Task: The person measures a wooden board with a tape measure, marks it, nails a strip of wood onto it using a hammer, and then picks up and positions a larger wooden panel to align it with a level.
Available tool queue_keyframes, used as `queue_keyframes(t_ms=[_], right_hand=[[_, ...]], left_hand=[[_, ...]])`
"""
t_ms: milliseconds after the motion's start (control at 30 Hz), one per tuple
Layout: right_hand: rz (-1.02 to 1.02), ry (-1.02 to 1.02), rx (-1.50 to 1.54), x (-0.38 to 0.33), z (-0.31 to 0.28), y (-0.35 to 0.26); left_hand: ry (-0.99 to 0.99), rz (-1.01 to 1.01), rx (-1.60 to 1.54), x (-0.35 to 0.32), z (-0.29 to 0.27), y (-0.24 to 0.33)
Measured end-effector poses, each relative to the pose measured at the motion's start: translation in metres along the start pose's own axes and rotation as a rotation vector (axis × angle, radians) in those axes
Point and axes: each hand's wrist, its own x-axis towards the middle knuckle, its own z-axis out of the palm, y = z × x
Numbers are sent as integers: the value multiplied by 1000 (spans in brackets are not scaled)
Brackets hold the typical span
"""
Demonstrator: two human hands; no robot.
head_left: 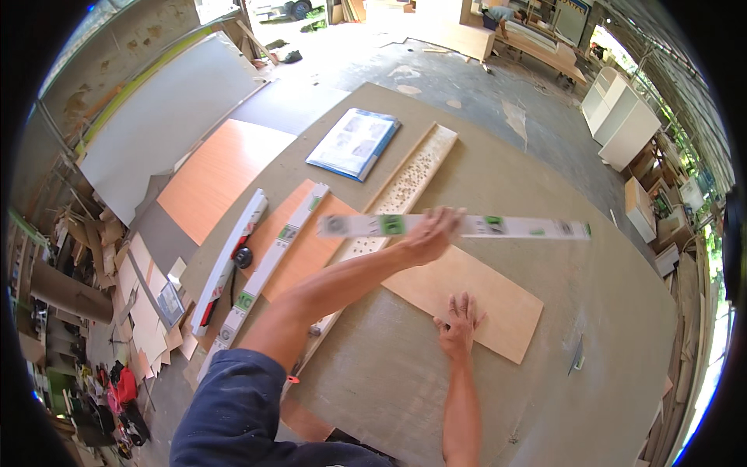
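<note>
Grey workbench (482, 156) under boards (467, 300), booklet (354, 143)

Sunlit workshop, concrete floor (467, 86), white cabinets (622, 124) at right.

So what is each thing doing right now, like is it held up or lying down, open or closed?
Left hand: closed around the white guide rail, which is lifted above the table.
Right hand: flat, fingers spread, pressing on the pale wooden board.
Pale wooden board: lying flat on the table.
Second white rail: lying flat.
Blue booklet: closed, lying flat.
Perforated strip: lying flat.
</note>
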Motion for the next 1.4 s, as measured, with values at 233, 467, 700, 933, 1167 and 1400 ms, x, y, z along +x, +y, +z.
queue_keyframes(t_ms=[233, 467, 700, 933, 1167, 1400], right_hand=[[25, -42, -14, 0, -4, 11], [265, -412, 76, 75, -42, 45], [208, -381, -130, 107, -42, 83], [259, -247, -63, 11, -43, 74], [512, -93, 175, -146, -114, 36], [855, 320, 105, -371, -176, 83]], left_hand=[[-79, -385, 233, -209, -88, -105], [-206, -888, 311, -363, -127, -104], [-379, -1081, 184, -397, -159, -67], [18, -1224, 156, -373, -155, -12], [256, -1180, -29, -284, -149, 97], [70, -807, -554, -215, -108, 291]])
